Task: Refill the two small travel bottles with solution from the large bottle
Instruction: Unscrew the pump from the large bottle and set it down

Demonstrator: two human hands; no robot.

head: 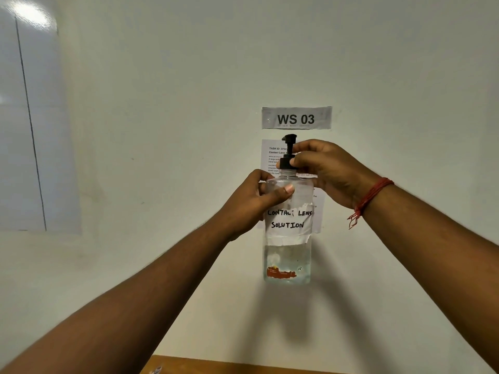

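Note:
The large clear bottle (287,255) is held upright in the air in front of the wall. It carries a white paper label reading "CONTACT LENS SOLUTION", and liquid fills its lower part. My left hand (253,203) grips the bottle's upper body, thumb across the front. My right hand (326,171) pinches the collar of the black pump cap (288,151) on the neck. A red thread is tied round my right wrist. The two small travel bottles are out of view.
A white wall (189,130) fills most of the view, with a "WS 03" sign (296,117) and a printed task sheet (272,157) behind the bottle. A strip of wooden table edge (243,367) shows at the bottom. A glossy panel (29,125) is at the left.

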